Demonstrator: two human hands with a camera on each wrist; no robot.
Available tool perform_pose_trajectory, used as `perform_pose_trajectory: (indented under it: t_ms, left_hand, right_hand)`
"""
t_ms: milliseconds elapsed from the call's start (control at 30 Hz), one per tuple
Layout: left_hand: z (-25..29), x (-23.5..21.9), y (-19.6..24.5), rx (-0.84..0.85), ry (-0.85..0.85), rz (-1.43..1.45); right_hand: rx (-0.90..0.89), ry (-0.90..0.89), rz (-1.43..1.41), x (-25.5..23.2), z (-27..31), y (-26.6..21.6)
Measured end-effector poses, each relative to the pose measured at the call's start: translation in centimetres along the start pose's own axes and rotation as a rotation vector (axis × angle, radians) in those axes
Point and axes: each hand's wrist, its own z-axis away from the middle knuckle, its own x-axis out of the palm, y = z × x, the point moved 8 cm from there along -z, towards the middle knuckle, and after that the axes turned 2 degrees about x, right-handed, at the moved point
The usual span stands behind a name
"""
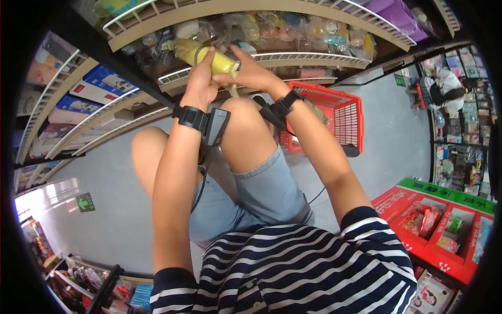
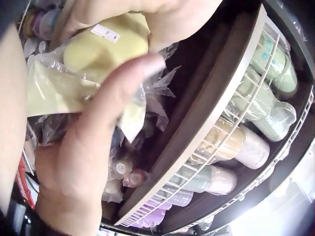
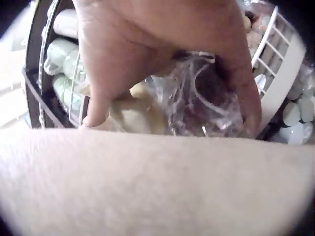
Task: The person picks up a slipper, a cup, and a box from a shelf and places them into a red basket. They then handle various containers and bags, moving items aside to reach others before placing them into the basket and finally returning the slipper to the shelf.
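Note:
A yellow cup-like item [image 1: 223,64] in clear plastic wrapping is held between both hands, just in front of a shelf. My left hand [image 1: 201,82] grips it from the left and my right hand [image 1: 252,74] from the right. In the left wrist view a white label shows on the yellow item [image 2: 106,49]; left-hand fingers [image 2: 172,17] curl over its top, while the right hand [image 2: 81,147] reaches up from below with its thumb across the wrapping. The right wrist view has the right hand [image 3: 162,34] arched around crinkled clear wrapping [image 3: 197,93], its fingertips partly hidden by a forearm.
Wrapped goods fill the shelf behind a white wire rail [image 1: 319,58]. A red basket [image 1: 345,112] with items inside stands on the floor at the right. Boxes line the left shelves [image 1: 99,89]. A red display [image 1: 418,220] is at lower right; another person [image 1: 448,89] is farther off.

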Motion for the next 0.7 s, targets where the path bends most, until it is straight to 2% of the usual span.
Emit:
perform_pose_trajectory:
  t_ms: [33,133,200,267,300,333,400,433,533,600,700]
  left_hand:
    - [-0.2,0.1,-0.5,-0.042,-0.072,-0.038]
    - [-0.7,-0.4,-0.2,-0.035,-0.075,-0.020]
    - [0.0,0.0,0.0,-0.066,-0.142,-0.072]
    - [2.1,0.8,0.5,-0.168,-0.162,-0.164]
    - [3.1,0.8,0.9,-0.216,-0.071,-0.228]
    - [3.0,0.7,1.1,-0.217,-0.073,-0.247]
    - [2.7,-0.1,2.2,-0.165,-0.012,-0.201]
    - [2.6,0.5,2.3,-0.122,-0.076,-0.194]
    - [2.2,0.5,1.4,-0.095,-0.075,-0.205]
    - [2.4,0.8,0.9,-0.095,-0.107,-0.213]
    - [4.2,1.8,0.3,-0.153,-0.173,-0.221]
  right_hand:
    - [-0.024,0.037,0.067,0.2,-0.1,-0.3]
    - [0.012,0.131,0.193,0.4,0.5,-0.8]
    - [0.025,0.203,0.203,-0.2,1.0,-0.7]
    - [-0.075,0.070,-0.207,-0.1,0.7,-0.2]
    - [-0.037,0.003,-0.355,-0.8,1.8,-1.1]
    - [-0.041,0.015,-0.369,-1.2,2.3,-0.8]
    - [0.062,-0.115,-0.720,-0.5,3.2,0.1]
    - [0.192,-0.149,-0.696,-0.3,4.3,0.9]
    - [0.274,-0.214,-0.777,1.0,5.0,2.7]
    - [0.061,-0.201,-0.767,1.4,4.8,1.8]
    - [0.110,-0.202,-0.781,0.8,6.5,2.3]
